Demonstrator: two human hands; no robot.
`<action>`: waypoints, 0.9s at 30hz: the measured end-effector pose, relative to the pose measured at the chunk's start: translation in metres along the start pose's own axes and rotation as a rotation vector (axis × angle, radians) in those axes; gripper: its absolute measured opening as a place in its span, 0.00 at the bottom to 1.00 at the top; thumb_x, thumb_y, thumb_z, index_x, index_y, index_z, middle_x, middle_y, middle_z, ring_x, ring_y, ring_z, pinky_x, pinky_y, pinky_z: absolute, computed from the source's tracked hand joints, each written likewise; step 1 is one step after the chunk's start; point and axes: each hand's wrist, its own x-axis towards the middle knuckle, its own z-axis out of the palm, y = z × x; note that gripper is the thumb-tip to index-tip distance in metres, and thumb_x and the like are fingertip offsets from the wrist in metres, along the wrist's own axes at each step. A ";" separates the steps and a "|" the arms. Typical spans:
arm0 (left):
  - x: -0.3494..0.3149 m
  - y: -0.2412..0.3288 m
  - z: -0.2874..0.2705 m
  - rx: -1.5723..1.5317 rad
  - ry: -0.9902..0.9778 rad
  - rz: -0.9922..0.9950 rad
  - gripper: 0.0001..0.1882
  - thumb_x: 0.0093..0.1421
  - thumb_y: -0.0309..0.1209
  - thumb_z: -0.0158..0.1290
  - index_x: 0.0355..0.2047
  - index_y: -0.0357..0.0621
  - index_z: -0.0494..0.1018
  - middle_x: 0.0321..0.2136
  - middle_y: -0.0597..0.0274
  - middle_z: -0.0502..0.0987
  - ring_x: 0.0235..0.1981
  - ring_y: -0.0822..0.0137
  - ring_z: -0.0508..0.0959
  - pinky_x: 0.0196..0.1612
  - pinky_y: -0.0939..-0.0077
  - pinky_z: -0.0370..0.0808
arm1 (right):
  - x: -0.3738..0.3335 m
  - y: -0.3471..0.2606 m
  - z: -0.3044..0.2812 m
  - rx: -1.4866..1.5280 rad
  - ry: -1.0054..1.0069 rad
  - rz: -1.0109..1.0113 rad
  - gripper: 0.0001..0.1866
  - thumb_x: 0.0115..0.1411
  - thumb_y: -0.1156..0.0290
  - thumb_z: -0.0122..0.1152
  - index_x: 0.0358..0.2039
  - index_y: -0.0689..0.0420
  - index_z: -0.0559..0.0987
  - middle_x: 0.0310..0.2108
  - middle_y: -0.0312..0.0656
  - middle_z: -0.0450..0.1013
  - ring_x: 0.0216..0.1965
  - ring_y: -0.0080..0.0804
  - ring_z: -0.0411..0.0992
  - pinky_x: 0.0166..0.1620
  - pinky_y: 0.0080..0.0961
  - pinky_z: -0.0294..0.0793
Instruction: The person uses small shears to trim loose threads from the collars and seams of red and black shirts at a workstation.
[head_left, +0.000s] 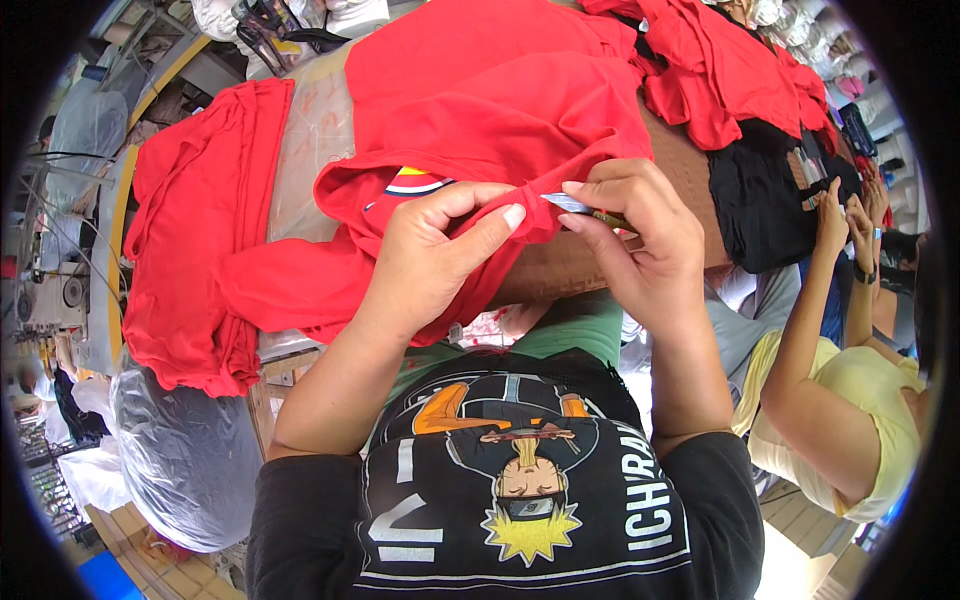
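Observation:
My left hand [440,240] pinches the edge of a red garment [500,110] between thumb and fingers. The cloth spreads over the table ahead of me, and a striped patch of yellow, white and dark blue [415,182] shows inside its opening. In my right hand [645,225] is a small pair of thread snips [570,204], its pale pointed blades aimed left at the pinched edge. The tips lie very close to the red cloth; whether they touch it I cannot tell. My right fingers hide most of the snips' body.
A stack of folded red garments [200,230] lies on the left of the table. More red cloth [720,80] and black cloth [755,200] lie at the right. Beside me on the right, a person in yellow [840,410] works with raised hands. A plastic-covered bundle [185,460] stands at lower left.

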 end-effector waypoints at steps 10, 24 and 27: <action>-0.008 0.025 0.006 0.456 -0.015 0.461 0.16 0.53 0.28 0.61 0.43 0.39 0.79 0.45 0.56 0.76 0.38 0.70 0.75 0.45 0.76 0.71 | -0.003 0.005 0.000 0.268 0.036 0.198 0.13 0.46 0.86 0.62 0.33 0.59 0.80 0.30 0.35 0.74 0.29 0.20 0.70 0.32 0.16 0.68; 0.003 0.003 0.006 -0.125 0.061 0.117 0.10 0.58 0.25 0.60 0.40 0.37 0.77 0.34 0.67 0.78 0.37 0.79 0.74 0.45 0.82 0.72 | -0.008 0.000 0.003 0.372 0.113 0.242 0.17 0.49 0.79 0.68 0.41 0.62 0.76 0.38 0.44 0.72 0.39 0.31 0.72 0.43 0.22 0.71; 0.004 0.002 0.006 -0.177 0.058 0.106 0.09 0.58 0.25 0.59 0.40 0.37 0.77 0.34 0.67 0.78 0.37 0.79 0.74 0.45 0.83 0.72 | -0.007 -0.001 0.003 0.356 0.086 0.148 0.17 0.48 0.78 0.70 0.40 0.63 0.77 0.38 0.45 0.72 0.40 0.34 0.73 0.43 0.24 0.72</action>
